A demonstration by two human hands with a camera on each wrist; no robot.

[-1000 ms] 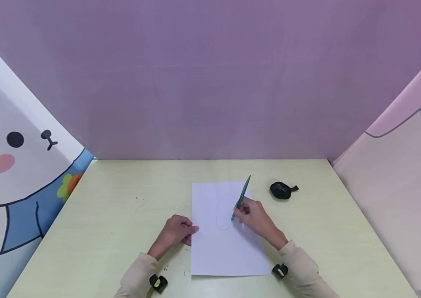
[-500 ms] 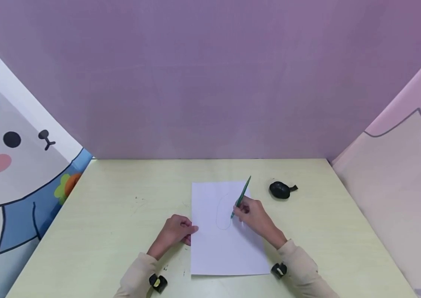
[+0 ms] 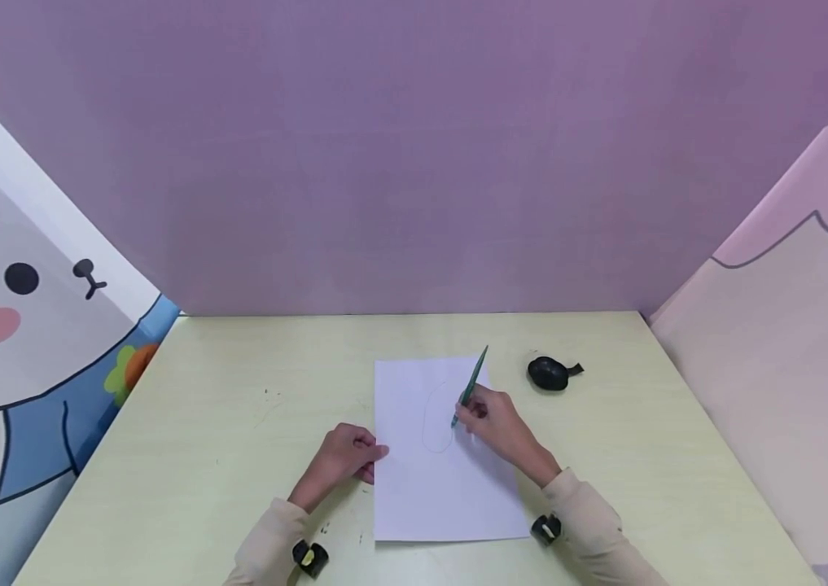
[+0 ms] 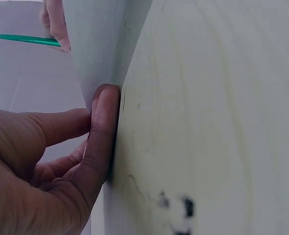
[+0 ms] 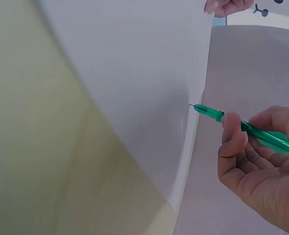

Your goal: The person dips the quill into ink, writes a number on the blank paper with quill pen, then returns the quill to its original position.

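A white sheet of paper [image 3: 421,505] lies on the pale table, bearing a thin, long rounded outline whose right side runs up to the pen tip. My right hand [image 3: 499,425] grips a green pen [image 3: 474,378], its top leaning away from me. In the right wrist view, the fine tip of the pen [image 5: 210,112] meets the paper [image 5: 134,73]. At the sheet's left edge my left hand [image 3: 346,453] pinches the paper. The left wrist view has the thumb of that hand [image 4: 51,166] on the paper edge and a finger beneath it, against the table.
A small black rounded object with a short tab [image 3: 549,373] lies beyond my right hand. Dark marks spot the table [image 3: 238,472] on the left. A purple wall [image 3: 414,163] rises behind the table, with printed panels at both sides.
The pen tip has moved slightly away from me along the outline's right side, and the line there has grown a little. My left hand keeps its place at the paper's edge.
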